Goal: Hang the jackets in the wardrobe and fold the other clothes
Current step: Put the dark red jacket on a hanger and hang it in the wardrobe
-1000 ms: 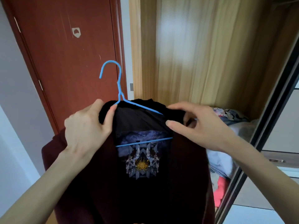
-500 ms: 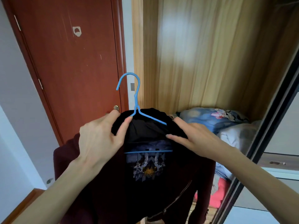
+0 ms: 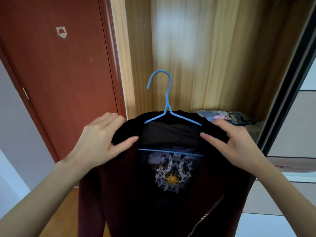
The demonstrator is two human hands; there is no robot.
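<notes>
While my left hand (image 3: 100,144) and right hand (image 3: 234,144) each grip a shoulder of the dark maroon jacket (image 3: 153,199), it rides a blue wire hanger (image 3: 168,106) held up near the open wardrobe (image 3: 205,57). No rail is visible, so I might miss with the hook. Thin wire could let a shoulder slide off once I loosen either grip.

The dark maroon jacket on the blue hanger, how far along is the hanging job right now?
Done: the dark maroon zip jacket already sits on the blue wire hanger, collar over both hanger arms. In hand: the left hand and right hand each grip a shoulder, holding it up before the open wooden wardrobe. Left: the hook is free, on no rail; none shows. Folding other clothes isn't visible here.
</notes>
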